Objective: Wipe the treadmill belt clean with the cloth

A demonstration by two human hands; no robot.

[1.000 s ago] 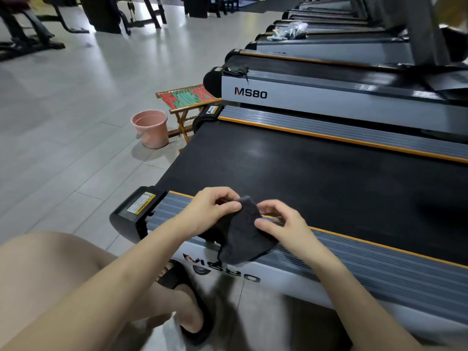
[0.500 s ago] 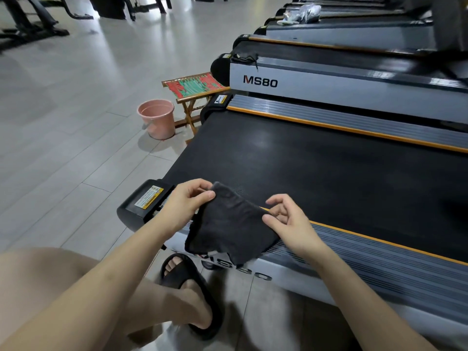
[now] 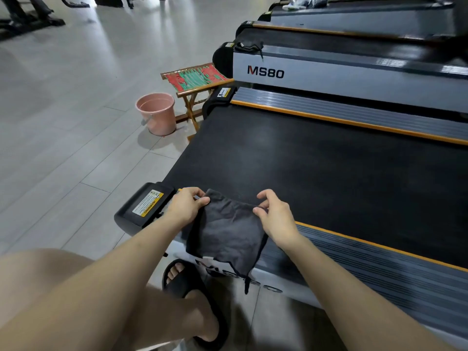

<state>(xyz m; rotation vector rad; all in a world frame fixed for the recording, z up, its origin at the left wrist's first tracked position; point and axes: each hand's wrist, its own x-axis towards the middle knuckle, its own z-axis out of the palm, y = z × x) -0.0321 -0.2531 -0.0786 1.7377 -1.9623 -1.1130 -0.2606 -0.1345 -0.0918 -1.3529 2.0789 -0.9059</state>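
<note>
While the left hand (image 3: 186, 209) and right hand (image 3: 274, 216) pinch the dark cloth's (image 3: 228, 234) far corners, its loose near edge could slip off the treadmill belt (image 3: 316, 173) side.

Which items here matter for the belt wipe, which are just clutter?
In play: cloth, treadmill belt, left hand, right hand.
Clutter: pink bucket, folding stool, dark rag on the next treadmill.
</note>
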